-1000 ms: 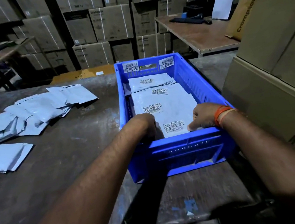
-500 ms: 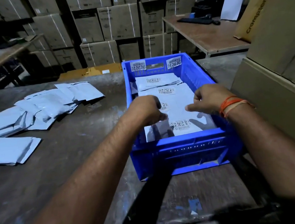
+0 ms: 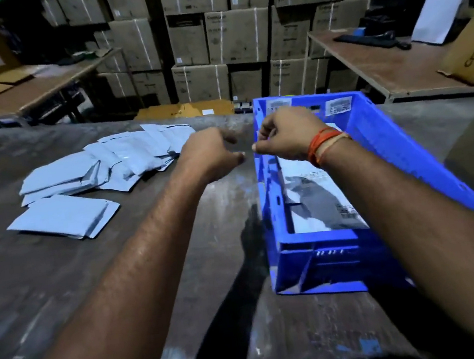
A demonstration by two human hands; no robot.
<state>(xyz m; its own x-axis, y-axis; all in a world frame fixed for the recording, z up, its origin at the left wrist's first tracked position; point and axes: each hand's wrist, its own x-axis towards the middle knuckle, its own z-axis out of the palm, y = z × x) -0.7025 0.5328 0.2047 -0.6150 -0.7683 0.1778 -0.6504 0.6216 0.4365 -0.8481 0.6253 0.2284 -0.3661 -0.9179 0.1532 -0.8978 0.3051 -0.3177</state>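
White packets (image 3: 316, 199) with printed barcode labels lie flat on the floor of the blue crate (image 3: 315, 271), overlapping one another and partly under the shadow of the right arm. The crate stands on the dark worktop (image 3: 64, 290), towards its right side, with two barcode stickers (image 3: 338, 105) on its far wall.

Both hands are raised above the worktop, close together but apart. The left hand (image 3: 211, 152) hangs over the bare surface between the crate and the loose pile of packets (image 3: 126, 160). Its fingers are loosely curled, the thumb points towards the crate, and it holds nothing. The right hand (image 3: 284, 137) is over the far left corner of the crate, above the rim and clear of the packets inside. Its fingers are curled in towards the palm with the thumb tip by the forefinger. The frame is blurred there, so I cannot tell whether anything thin is pinched between them. An orange thread band (image 3: 319, 145) circles the right wrist.

A smaller stack of packets (image 3: 64, 215) lies nearer the person, just beside the loose pile. Strapped cardboard cartons (image 3: 239, 36) are stacked behind the worktop, and a keyboard (image 3: 368, 39) lies on a second table (image 3: 395, 70) to the right.
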